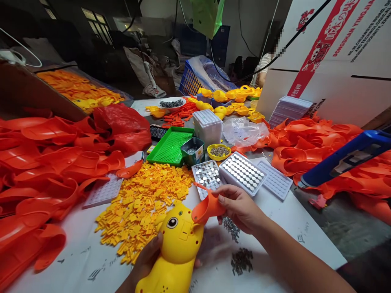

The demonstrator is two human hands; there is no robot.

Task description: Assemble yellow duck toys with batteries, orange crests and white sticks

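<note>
My left hand is wrapped round a yellow plastic animal-shaped toy, tilted with its head up. One printed eye, a small rectangular cover and screw holes show on it. Between the thumb and fingers of my right hand is a curved orange plastic piece. Its lower end touches the side of the toy's head. Two small heaps of screws lie on the table below my right hand. Many small yellow plastic parts are piled left of the toy.
Orange pieces are heaped at left and right. A blue power screwdriver juts in from the right. Trays of silver discs, a green tray, a dark tub and a yellow bowl of screws stand ahead. Someone sits behind.
</note>
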